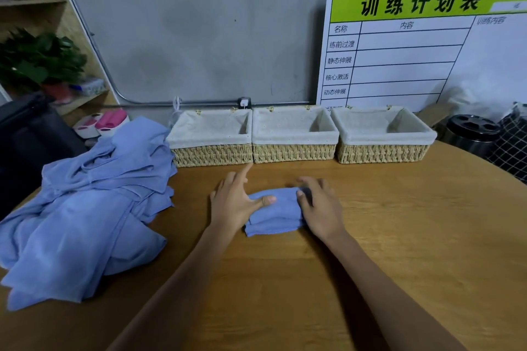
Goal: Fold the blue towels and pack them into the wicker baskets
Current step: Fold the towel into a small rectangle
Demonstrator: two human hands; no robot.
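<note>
While folded, towel (275, 211) between hands.

Three wicker baskets (295, 137), one folded towel (275, 212)

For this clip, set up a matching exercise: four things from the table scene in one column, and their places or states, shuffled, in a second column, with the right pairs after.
Column one:
1. folded blue towel
2. pile of unfolded blue towels
3. three wicker baskets
4. white chart board

Column two:
A. leaning against the wall behind the baskets
B. heaped at the table's left edge
C. under the left hand and right hand, mid-table
D. in a row at the back of the table, only their cloth lining showing inside

Pairs: 1-C, 2-B, 3-D, 4-A
</note>
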